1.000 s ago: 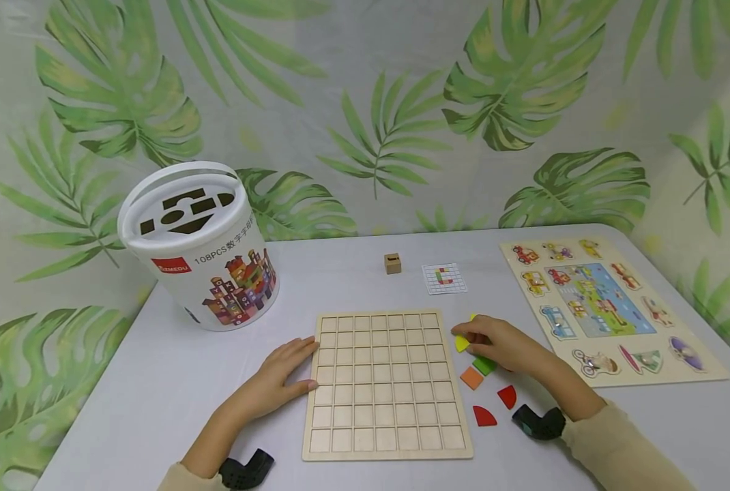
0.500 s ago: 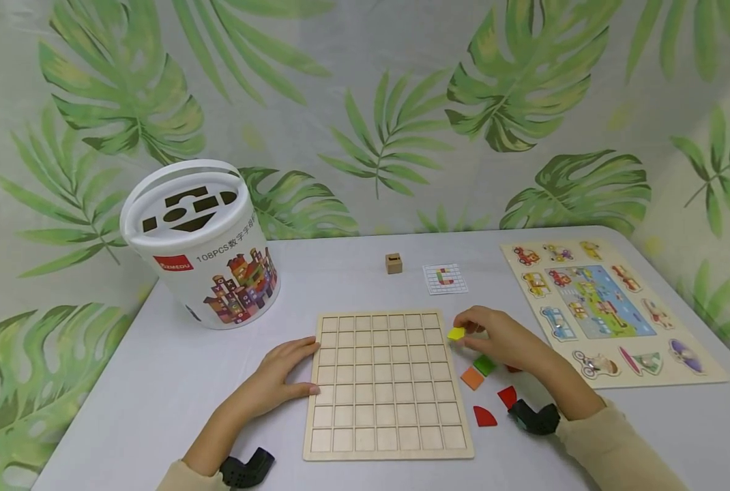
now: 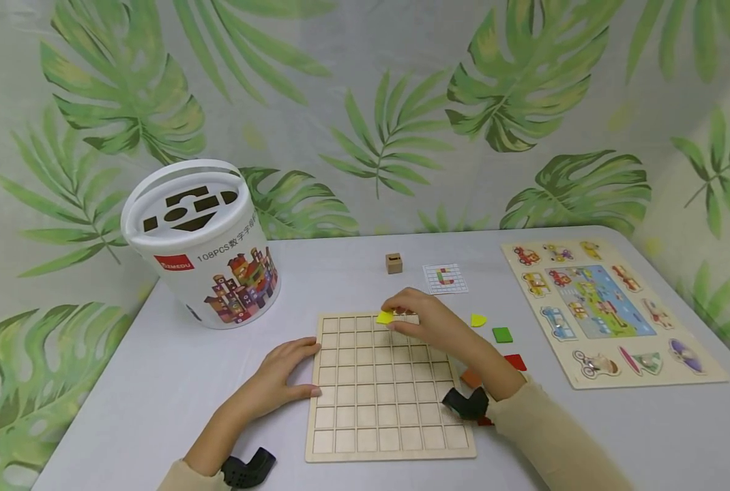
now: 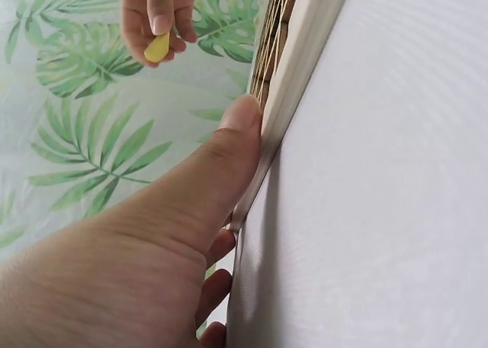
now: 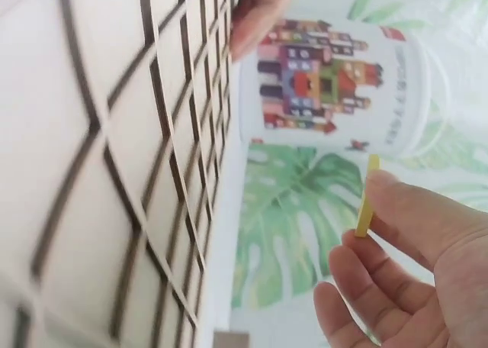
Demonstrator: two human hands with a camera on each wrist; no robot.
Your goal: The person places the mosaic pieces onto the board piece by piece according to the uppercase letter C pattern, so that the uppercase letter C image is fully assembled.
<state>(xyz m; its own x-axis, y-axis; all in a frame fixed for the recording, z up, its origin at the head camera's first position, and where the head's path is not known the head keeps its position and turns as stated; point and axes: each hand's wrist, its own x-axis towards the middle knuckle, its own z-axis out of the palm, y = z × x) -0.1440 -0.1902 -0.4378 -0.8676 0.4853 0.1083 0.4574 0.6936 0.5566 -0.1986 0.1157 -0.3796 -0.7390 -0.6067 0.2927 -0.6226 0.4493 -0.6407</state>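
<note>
A wooden grid board [image 3: 389, 457] lies flat on the white table. My left hand [image 3: 282, 372] rests against its left edge; in the left wrist view the thumb [image 4: 240, 119] touches the rim. Above the board's far rows, my right hand [image 3: 426, 317] pinches a thin yellow tile [image 3: 385, 317] between thumb and fingers. The right wrist view shows the same tile [image 5: 367, 199] edge-on, held clear of the grid. Right of the board lie a yellow rounded tile [image 3: 478, 320], a green square tile [image 3: 503, 335], a red tile [image 3: 516, 362] and an orange tile [image 3: 471, 377], partly hidden by the right forearm.
A white printed bucket [image 3: 217, 273] with a slotted lid stands at the back left. Behind the board are a small wooden block [image 3: 393, 263] and a pattern card [image 3: 445, 279]. A picture puzzle board [image 3: 613, 314] occupies the right side.
My right hand has lifted the yellow tile from beside the board and carried it left over the far rows. The left hand stays at the board's edge.
</note>
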